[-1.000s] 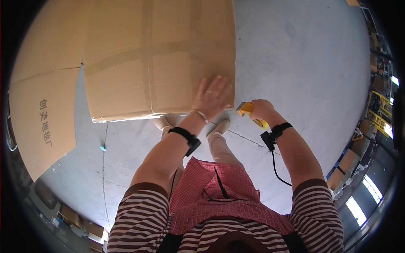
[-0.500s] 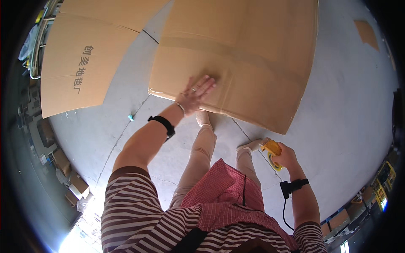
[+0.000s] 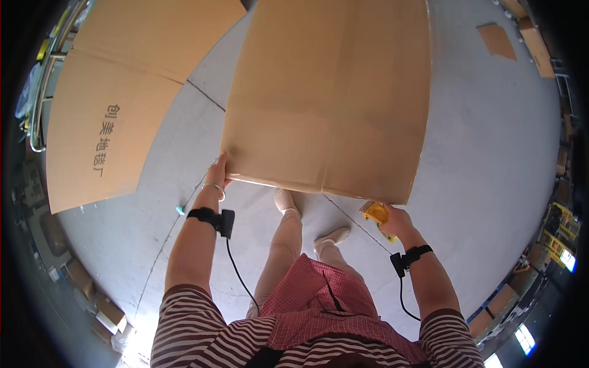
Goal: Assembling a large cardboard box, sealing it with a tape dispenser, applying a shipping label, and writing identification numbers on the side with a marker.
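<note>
A large brown cardboard box (image 3: 325,104) fills the middle of the view, its near edge facing me. At its near left corner is my left hand (image 3: 219,174), its fingers against the side and the thumb by the near edge, closed on the corner. My right hand (image 3: 399,222) grips a yellow tape dispenser (image 3: 375,213) just below the box's near right corner. Its knuckles are close to the cardboard; whether they touch it I cannot tell. The underside of the box is hidden.
A flat printed cardboard sheet (image 3: 116,116) lies on the grey floor to the left, beside a metal rail (image 3: 42,104). A small teal scrap (image 3: 180,210) is near my left arm. At the far right lies a cardboard piece (image 3: 497,42). Yellow metal frames (image 3: 559,239) stand along the right side.
My left hand has gone from lying flat on the box top to holding its near left corner. The right hand, still with the tape dispenser, is now closer to the near right corner.
</note>
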The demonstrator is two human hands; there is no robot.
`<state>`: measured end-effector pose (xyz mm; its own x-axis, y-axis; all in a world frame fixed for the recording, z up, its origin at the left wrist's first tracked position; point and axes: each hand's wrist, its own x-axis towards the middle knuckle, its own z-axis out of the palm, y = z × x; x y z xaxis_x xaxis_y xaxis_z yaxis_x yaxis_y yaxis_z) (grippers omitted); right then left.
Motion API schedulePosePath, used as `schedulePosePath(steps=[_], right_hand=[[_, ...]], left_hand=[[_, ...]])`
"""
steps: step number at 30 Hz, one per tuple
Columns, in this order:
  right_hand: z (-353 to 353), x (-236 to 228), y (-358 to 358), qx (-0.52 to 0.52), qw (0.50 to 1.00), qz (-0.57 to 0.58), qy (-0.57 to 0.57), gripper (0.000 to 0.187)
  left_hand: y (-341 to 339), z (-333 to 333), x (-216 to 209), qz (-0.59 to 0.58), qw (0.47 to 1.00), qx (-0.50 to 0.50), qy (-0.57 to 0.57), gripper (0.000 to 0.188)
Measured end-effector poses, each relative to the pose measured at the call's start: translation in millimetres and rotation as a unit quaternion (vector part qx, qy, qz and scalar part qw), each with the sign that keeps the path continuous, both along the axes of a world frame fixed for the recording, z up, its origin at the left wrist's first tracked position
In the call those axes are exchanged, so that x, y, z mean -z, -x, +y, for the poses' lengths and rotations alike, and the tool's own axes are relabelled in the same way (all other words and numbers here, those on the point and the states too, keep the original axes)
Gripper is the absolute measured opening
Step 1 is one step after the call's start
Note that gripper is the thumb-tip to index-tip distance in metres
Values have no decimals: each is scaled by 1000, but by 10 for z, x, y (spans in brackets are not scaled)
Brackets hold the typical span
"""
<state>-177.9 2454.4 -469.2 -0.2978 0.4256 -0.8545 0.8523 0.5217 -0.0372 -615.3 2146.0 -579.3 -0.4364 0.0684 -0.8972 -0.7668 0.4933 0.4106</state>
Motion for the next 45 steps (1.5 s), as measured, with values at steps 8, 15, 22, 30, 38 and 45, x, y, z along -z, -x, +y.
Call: schedulePosePath(steps=[8, 15, 22, 30, 38, 45], right_hand=[[264, -1298, -1024, 148, 989, 11, -23, 60], [-114, -2194, -1140, 328, 879, 345, -31, 61], [-207, -2316, -994, 256, 860, 430, -99, 69], [97, -1965, 227, 282, 883, 363, -95, 65], [976, -1173, 2103, 284, 886, 343, -131, 67], [1692, -629, 3173, 250, 899, 320, -162, 68]], left_hand=[[-2689, 400, -322, -169, 856, 488, -34, 73], [-3171, 2061, -1510, -227, 823, 446, -268, 59], [-2981, 2649, -2434, -300, 768, 412, -388, 45], [-1623, 3397, -1652, -7, 708, 619, -340, 20], [2282, 5285, -1048, 277, 704, 635, -156, 26], [3128, 6096, -230, 291, 634, 716, 13, 27]])
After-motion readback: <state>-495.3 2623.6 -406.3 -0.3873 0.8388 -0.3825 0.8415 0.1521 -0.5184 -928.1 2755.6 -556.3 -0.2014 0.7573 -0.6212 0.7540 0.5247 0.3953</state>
